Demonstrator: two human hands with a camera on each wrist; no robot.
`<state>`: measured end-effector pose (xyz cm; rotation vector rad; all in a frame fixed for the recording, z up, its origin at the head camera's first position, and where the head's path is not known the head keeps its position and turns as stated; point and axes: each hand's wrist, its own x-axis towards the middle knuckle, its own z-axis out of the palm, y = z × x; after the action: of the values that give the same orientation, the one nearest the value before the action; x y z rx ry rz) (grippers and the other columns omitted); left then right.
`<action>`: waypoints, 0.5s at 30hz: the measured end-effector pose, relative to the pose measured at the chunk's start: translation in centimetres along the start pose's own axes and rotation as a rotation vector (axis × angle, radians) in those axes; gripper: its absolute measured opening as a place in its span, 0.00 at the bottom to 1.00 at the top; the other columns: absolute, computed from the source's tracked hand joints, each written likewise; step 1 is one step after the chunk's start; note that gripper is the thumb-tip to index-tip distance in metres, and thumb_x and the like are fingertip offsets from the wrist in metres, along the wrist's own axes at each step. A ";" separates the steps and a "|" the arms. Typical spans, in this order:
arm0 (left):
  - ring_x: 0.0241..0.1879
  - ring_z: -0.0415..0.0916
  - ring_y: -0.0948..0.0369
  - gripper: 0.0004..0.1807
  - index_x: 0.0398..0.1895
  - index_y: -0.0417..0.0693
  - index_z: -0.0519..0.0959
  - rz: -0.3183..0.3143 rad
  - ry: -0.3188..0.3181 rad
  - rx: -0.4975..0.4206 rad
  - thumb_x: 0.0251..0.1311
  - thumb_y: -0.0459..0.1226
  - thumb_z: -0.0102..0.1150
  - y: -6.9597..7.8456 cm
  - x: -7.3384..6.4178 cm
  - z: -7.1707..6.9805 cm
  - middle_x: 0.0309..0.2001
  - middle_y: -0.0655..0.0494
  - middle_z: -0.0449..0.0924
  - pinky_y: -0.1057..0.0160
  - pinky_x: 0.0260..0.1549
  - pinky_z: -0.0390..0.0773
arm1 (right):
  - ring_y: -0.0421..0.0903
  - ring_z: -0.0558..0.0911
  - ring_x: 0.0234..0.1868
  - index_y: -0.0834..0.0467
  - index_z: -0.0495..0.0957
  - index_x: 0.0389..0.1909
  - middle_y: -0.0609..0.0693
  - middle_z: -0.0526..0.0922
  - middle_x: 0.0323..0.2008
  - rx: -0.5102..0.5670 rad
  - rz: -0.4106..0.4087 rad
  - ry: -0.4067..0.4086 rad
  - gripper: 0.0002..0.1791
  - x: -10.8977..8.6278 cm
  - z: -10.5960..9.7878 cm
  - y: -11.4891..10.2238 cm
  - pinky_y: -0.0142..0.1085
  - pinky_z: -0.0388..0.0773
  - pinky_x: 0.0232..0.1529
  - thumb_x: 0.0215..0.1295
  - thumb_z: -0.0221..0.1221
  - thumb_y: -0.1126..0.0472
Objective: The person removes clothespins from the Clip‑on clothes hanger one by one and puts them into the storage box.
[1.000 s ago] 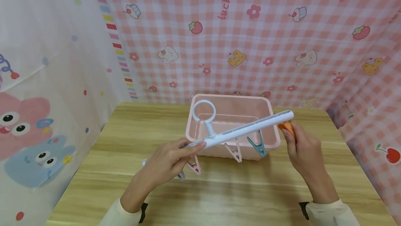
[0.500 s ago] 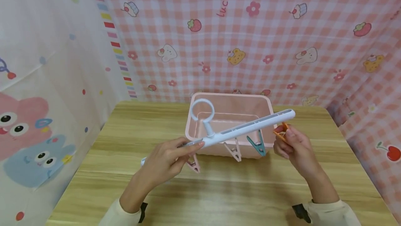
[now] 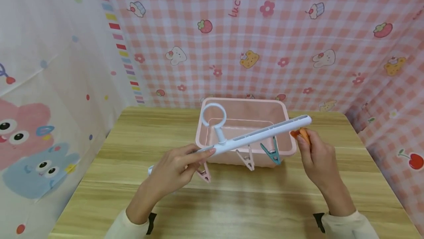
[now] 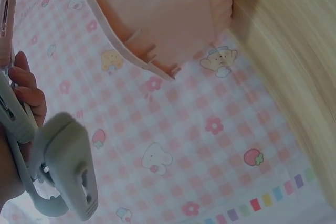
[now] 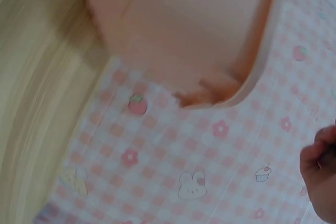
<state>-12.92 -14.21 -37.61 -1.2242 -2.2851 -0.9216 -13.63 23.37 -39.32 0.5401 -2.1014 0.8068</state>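
Note:
My left hand [image 3: 175, 167] grips a light blue hanger [image 3: 261, 134], its bar slanting up to the right and its ring hook standing above. From the bar hang a pink clip [image 3: 204, 174], a pale pink clip [image 3: 246, 159] and a teal clip [image 3: 272, 154]. Grey clips show by the left hand in the left wrist view, one grey clip [image 4: 68, 169] being closest to the camera. Between thumb and fingers, my right hand [image 3: 319, 160] pinches an orange clip [image 3: 304, 136], just below the bar's right end. Only part of the right hand shows in the right wrist view, without the clip.
Behind and below the hanger, a pink plastic bin [image 3: 202, 121] stands on the wood-grain table [image 3: 159, 128]. A pink checked cloth [image 3: 288, 40] hangs along the table's back edge, with a white printed cloth [image 3: 66, 80] at the left.
My right hand turned and drew the orange clip slightly away from the bar, then turned back and brought it near the bar's right end. The left hand and hanger stayed nearly still.

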 end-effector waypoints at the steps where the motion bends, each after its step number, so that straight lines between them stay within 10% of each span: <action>1: 0.26 0.81 0.72 0.32 0.62 0.52 0.82 -0.001 -0.003 -0.001 0.55 0.18 0.60 0.0 0.0 -0.1 0.33 0.58 0.83 0.82 0.19 0.59 | 0.35 0.63 0.17 0.73 0.77 0.43 0.51 0.70 0.16 -0.087 -0.031 0.019 0.28 0.0 0.0 0.1 0.30 0.60 0.16 0.81 0.45 0.49; 7: 0.25 0.79 0.73 0.30 0.61 0.51 0.82 0.013 -0.006 0.003 0.56 0.20 0.61 -0.1 0.0 -0.2 0.33 0.57 0.84 0.82 0.19 0.57 | 0.43 0.66 0.15 0.74 0.76 0.42 0.57 0.72 0.17 -0.172 -0.073 0.053 0.32 -0.1 0.2 0.3 0.38 0.62 0.15 0.81 0.43 0.46; 12: 0.24 0.75 0.75 0.32 0.61 0.51 0.82 0.024 0.010 0.019 0.53 0.19 0.60 -0.1 0.1 -0.2 0.32 0.58 0.84 0.82 0.19 0.57 | 0.32 0.61 0.18 0.74 0.77 0.45 0.48 0.68 0.18 0.343 0.102 -0.042 0.12 -0.1 0.3 -0.1 0.28 0.57 0.16 0.77 0.47 0.70; 15: 0.23 0.72 0.75 0.32 0.60 0.51 0.83 0.013 0.010 0.026 0.52 0.18 0.59 -0.1 0.1 -0.3 0.32 0.59 0.83 0.82 0.19 0.55 | 0.38 0.63 0.17 0.67 0.77 0.46 0.48 0.65 0.17 0.691 0.189 -0.103 0.15 0.0 0.3 -0.4 0.33 0.56 0.15 0.74 0.41 0.79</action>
<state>-12.99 -14.38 -37.41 -1.2197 -2.2717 -0.8883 -13.52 22.89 -39.28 0.7553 -1.9497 1.6654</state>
